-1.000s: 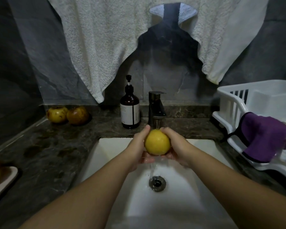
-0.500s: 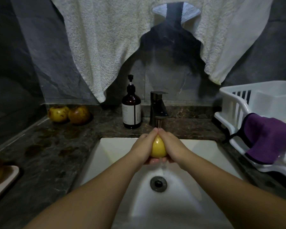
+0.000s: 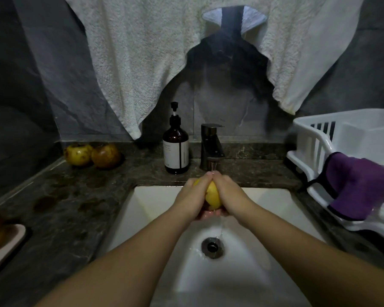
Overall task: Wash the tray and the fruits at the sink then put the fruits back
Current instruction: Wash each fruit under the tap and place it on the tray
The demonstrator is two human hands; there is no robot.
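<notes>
Cupping yellow fruit (image 3: 212, 196) over sink (image 3: 262, 220), both hands.

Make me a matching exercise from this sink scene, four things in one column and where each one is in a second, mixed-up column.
Things:
1. yellow fruit
2. purple cloth
3. pump bottle
4. two spotted fruits

Places:
A. back left corner of the counter
B. between both hands under the faucet
C. draped over the white rack's edge
D. on the counter, left of the faucet

Pairs: 1-B, 2-C, 3-D, 4-A
</notes>
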